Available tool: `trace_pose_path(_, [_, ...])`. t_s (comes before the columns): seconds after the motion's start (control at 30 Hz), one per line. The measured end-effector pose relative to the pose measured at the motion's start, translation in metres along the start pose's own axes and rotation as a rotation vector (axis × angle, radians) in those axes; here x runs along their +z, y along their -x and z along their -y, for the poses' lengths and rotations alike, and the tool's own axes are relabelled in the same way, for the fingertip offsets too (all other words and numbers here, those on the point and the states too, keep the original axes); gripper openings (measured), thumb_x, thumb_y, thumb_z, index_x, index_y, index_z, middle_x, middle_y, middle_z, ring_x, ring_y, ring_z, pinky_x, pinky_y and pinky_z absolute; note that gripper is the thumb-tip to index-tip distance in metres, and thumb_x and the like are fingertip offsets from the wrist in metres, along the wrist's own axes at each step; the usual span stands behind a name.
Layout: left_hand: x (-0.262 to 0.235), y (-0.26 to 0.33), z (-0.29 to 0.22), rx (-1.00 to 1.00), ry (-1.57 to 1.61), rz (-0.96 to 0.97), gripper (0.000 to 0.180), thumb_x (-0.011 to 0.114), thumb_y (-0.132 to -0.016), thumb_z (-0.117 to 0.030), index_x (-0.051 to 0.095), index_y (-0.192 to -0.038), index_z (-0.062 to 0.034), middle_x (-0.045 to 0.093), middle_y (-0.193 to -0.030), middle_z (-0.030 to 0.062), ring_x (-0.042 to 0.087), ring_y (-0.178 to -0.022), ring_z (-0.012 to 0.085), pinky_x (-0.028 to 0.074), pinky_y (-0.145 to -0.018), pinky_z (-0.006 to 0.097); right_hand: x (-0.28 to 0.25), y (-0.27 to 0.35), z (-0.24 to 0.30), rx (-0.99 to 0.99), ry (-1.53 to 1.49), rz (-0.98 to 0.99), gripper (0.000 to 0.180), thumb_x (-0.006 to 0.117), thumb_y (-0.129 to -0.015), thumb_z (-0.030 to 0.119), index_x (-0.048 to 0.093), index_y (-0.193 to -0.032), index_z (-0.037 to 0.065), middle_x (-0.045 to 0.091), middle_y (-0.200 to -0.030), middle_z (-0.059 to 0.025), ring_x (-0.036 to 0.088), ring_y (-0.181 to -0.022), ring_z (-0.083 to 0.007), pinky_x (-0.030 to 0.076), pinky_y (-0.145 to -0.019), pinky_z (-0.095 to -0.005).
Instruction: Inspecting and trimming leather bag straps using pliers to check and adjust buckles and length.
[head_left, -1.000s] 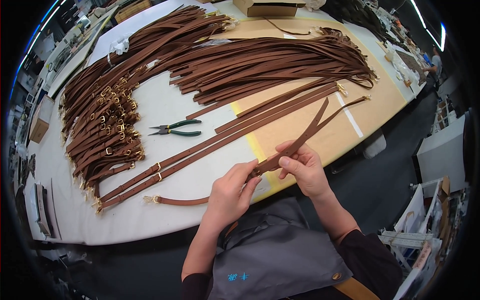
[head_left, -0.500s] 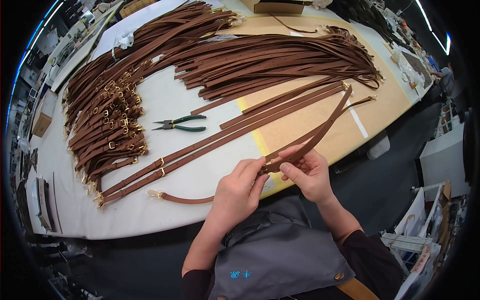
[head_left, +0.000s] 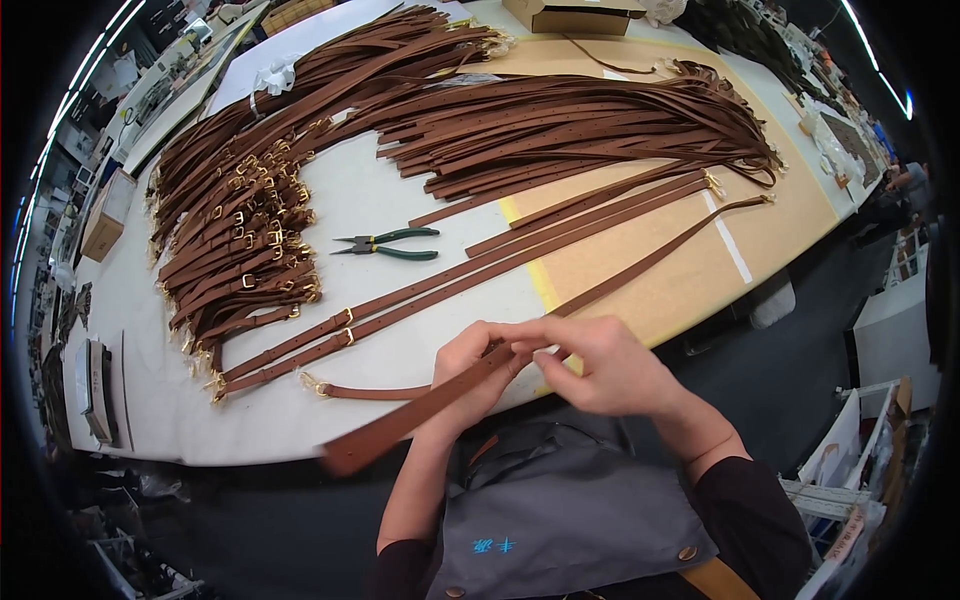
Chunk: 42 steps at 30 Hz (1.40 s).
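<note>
A brown leather strap (head_left: 410, 418) is held between my two hands near the table's front edge. Its loose end, smeared a little by motion, reaches toward the lower left across my left wrist. My left hand (head_left: 462, 362) is closed on the strap, its fingers partly hidden behind the leather. With bent fingers my right hand (head_left: 610, 368) grips the strap just beside it; any buckle there is hidden. From my hands one length runs to the far right, and a short piece with a wrapped gold clasp (head_left: 316, 385) lies to the left.
Two buckled straps (head_left: 430, 300) lie side by side beyond my hands. Green-handled pliers (head_left: 392, 244) rest on the white tabletop (head_left: 360, 200). Further off are a pile of buckled straps (head_left: 240, 230), a bundle of plain straps (head_left: 580, 125) and a cardboard box (head_left: 570, 15).
The strap's loose end has swung from pointing up and right to lying down and left. My right hand has turned over and moved left, close against my left hand.
</note>
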<state>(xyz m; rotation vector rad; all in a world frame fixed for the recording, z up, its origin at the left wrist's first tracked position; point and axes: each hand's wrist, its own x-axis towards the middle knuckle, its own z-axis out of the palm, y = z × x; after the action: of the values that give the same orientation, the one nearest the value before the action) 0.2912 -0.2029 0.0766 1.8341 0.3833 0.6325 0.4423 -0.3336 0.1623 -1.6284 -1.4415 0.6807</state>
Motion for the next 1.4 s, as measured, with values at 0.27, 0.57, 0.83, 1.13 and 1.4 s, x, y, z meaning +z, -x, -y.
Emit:
trace_pose_path(0.27, [-0.010,0.013,-0.009,-0.072,-0.020,0.058,0.031,0.085,-0.087,-0.012,0.061,-0.103,-0.0016,0.072,-0.095,0.0110,0.071,-0.081,0.0187,0.056,-0.070,0.032,0.000,-0.023,-0.041,0.215,-0.187,0.300,0.024,0.069,-0.100,0.016,0.064,-0.117,0.000,0.073,-0.096,-0.0067,0.068,-0.087,-0.0142,0.053,-0.080,-0.0281])
trace_pose_path(0.57, [-0.009,0.023,0.001,-0.031,-0.026,0.016,0.015,0.081,-0.089,-0.010,0.071,-0.098,-0.0019,0.071,-0.092,0.0100,0.069,-0.079,0.0208,0.054,-0.070,0.032,0.005,-0.016,-0.052,0.231,-0.251,0.272,0.025,0.070,-0.100,0.022,0.063,-0.112,0.001,0.070,-0.086,-0.0051,0.065,-0.081,-0.0124,0.052,-0.076,-0.0291])
trace_pose_path(0.83, [0.004,0.030,0.011,-0.054,0.003,0.004,0.018,0.079,-0.090,-0.010,0.071,-0.103,-0.0026,0.071,-0.094,0.0102,0.070,-0.085,0.0219,0.054,-0.074,0.034,0.001,-0.022,-0.058,0.078,-0.015,0.305,0.037,0.070,-0.097,0.026,0.060,-0.124,0.002,0.069,-0.112,-0.0158,0.066,-0.108,-0.0283,0.052,-0.094,-0.0386])
trace_pose_path(1.13, [0.019,0.027,0.018,0.050,-0.201,0.096,0.015,0.078,-0.089,-0.011,0.071,-0.100,-0.0029,0.072,-0.081,0.0137,0.073,-0.073,0.0216,0.056,-0.066,0.031,0.089,-0.029,0.049,-0.372,-0.299,0.685,0.038,0.060,-0.102,0.039,0.064,-0.116,0.003,0.073,-0.099,-0.0190,0.070,-0.095,-0.0450,0.052,-0.091,-0.0526])
trace_pose_path(1.4, [0.010,0.032,0.017,0.082,-0.115,0.104,0.015,0.075,-0.091,-0.012,0.067,-0.101,-0.0039,0.073,-0.091,0.0089,0.072,-0.078,0.0209,0.056,-0.071,0.035,0.002,-0.031,0.007,-0.006,0.204,0.275,0.017,0.066,-0.100,0.021,0.071,-0.098,0.004,0.071,-0.079,-0.0145,0.070,-0.071,-0.0305,0.054,-0.065,-0.0353])
